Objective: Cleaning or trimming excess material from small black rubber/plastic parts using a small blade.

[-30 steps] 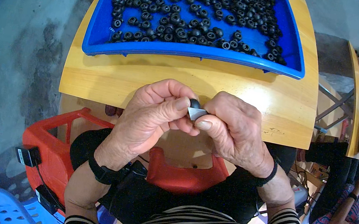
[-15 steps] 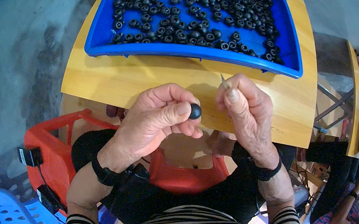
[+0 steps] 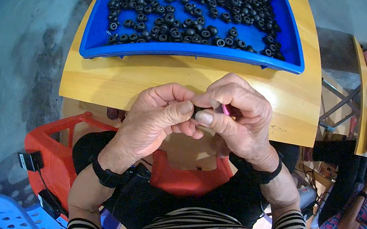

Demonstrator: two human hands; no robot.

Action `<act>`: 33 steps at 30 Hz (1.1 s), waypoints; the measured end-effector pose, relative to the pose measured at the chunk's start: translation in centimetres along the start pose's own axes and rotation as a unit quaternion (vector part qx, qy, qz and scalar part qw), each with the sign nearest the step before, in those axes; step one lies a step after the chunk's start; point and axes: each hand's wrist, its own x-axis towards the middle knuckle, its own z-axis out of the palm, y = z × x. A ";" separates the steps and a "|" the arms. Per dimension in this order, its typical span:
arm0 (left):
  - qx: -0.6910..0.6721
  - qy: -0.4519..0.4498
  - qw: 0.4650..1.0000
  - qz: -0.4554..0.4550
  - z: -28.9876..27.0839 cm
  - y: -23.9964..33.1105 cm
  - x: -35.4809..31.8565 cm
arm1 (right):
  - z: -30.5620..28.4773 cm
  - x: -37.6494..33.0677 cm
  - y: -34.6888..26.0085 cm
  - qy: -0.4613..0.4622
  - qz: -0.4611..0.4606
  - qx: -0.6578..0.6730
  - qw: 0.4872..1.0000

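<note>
Holding a small black ring (image 3: 197, 113) between them, both hands meet over the near edge of the wooden table (image 3: 103, 78). The left hand (image 3: 156, 120) is curled almost shut, its thumb and finger pinching the ring. The right hand (image 3: 240, 118) is curled tight too, pinching the ring and a thin pink stick (image 3: 225, 109). The ring is mostly hidden, so I cannot tell which way it points. A blue tray (image 3: 189, 50) of black rings sits at the far edge.

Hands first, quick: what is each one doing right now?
Left hand: closed, pinching a small black part at its fingertips.
Right hand: closed, meeting the same part, with a thin pink piece in its fingers.
</note>
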 end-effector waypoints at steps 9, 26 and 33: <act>0.020 0.004 0.999 -0.046 0.4 0.3 0.0 | -0.6 0.1 -0.2 -0.028 0.039 -0.049 0.998; 0.102 0.054 0.992 0.040 0.6 0.0 0.1 | 0.4 -0.1 0.1 -0.003 0.032 -0.055 0.998; 0.039 0.022 0.999 -0.004 0.6 0.4 0.0 | -0.1 0.2 0.0 0.021 0.053 -0.013 0.998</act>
